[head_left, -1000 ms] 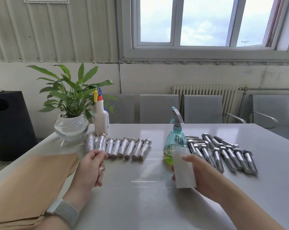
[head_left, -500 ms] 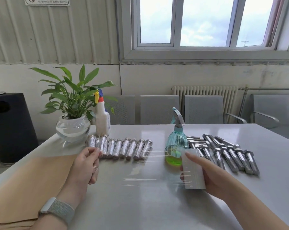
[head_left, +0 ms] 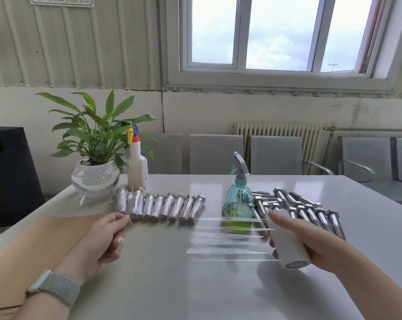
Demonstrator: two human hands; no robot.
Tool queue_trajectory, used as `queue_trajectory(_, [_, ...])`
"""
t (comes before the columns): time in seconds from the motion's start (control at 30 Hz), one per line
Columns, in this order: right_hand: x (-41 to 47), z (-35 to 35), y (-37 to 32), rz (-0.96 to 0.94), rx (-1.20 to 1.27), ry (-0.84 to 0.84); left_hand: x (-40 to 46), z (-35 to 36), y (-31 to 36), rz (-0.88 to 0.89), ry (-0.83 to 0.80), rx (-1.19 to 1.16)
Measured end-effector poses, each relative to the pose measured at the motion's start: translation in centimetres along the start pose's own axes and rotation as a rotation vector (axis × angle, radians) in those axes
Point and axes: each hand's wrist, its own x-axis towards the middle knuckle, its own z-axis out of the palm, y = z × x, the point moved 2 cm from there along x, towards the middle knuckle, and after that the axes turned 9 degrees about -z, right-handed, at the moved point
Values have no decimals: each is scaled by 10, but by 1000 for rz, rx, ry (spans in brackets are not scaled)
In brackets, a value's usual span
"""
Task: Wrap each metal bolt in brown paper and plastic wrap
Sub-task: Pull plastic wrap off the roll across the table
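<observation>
While the right hand (head_left: pixel 310 241) curls round a roll of plastic wrap (head_left: pixel 287 241), its fingers mostly hidden behind the roll, the left hand (head_left: pixel 105 236) pinches the free edge of the film between thumb and fingertips near the front of the wrapped row. The stretched film (head_left: pixel 218 241) between the two hands is nearly invisible; only bright streaks and wrinkles close to the roll reveal it, and its edge at the left hand cannot be made out. A row of wrapped bolts (head_left: pixel 160 205) lies side by side on the white table (head_left: pixel 195 285), just beyond the left hand. Bare metal bolts (head_left: pixel 310 211) lie in a loose group to the right, behind the roll; the nearest ones are partly covered by the roll and the right hand. A teal spray bottle (head_left: pixel 238 199) stands between the two groups, its lower part seen through the film. Brown paper (head_left: pixel 34 241) lies at the table's left edge, cut off by the frame and partly under the left forearm. A potted plant (head_left: pixel 96 162) and a white spray bottle (head_left: pixel 137 165) stand behind the wrapped row.
</observation>
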Motion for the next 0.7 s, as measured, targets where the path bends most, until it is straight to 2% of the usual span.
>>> queue_trajectory(0.17, [-11,-16,7,108,-128,140,7,8,-5,91,239,518])
queue_trajectory(0.3, [-17,-22,9,60,-540,228,-7,13,-13,186,375,1066])
queue_trajectory(0.4, [-16,-24,12,42,-818,269,-22,18,-23,291,507,1347])
queue_trajectory(0.5, [-12,-27,11,93,-1001,280,-28,24,-32,357,526,1490])
queue_trajectory(0.6, [-9,-31,13,122,-1158,288,-29,25,-39,382,537,1500])
queue_trajectory(0.7, [-6,-34,12,130,-1212,265,-31,27,-43,432,576,1495])
